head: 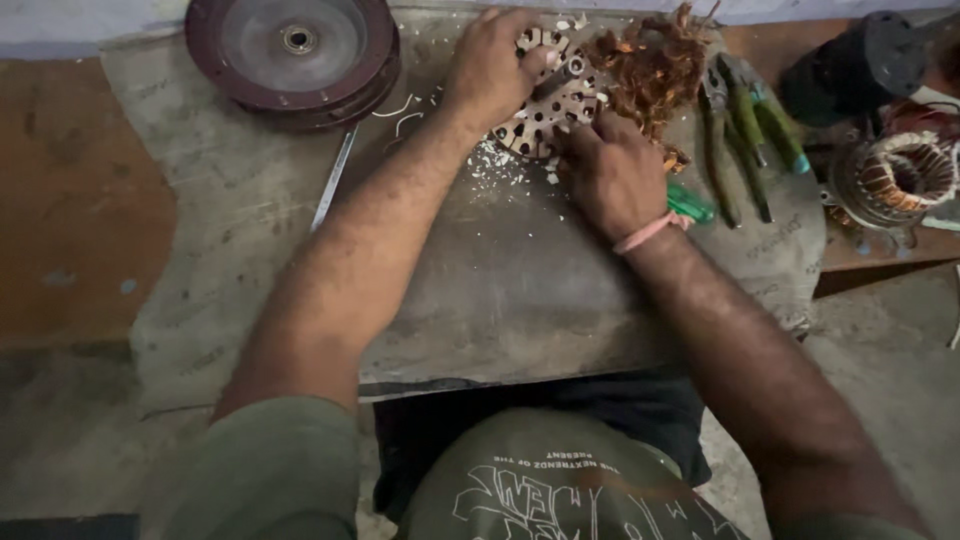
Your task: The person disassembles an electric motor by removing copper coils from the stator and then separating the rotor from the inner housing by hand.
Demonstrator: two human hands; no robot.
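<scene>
Hands work on the round perforated metal stator core (545, 105) on the grey mat (500, 290): left hand (492, 70) clamps its far edge, right hand (612, 170) pinches its near rim. Firm hold is better; loose copper wire (650, 65) lies just right of the core.

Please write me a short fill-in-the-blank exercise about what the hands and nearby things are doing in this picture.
1. Both hands rest on a round, perforated metal core lying on the ____ board.
2. The right hand wears a ____ band at its wrist.
3. Tangled copper wire lies to the ____ of the core.
4. Green-handled pliers lie beside the ____ hand.

Missing words: grey; pink; right; right
</scene>
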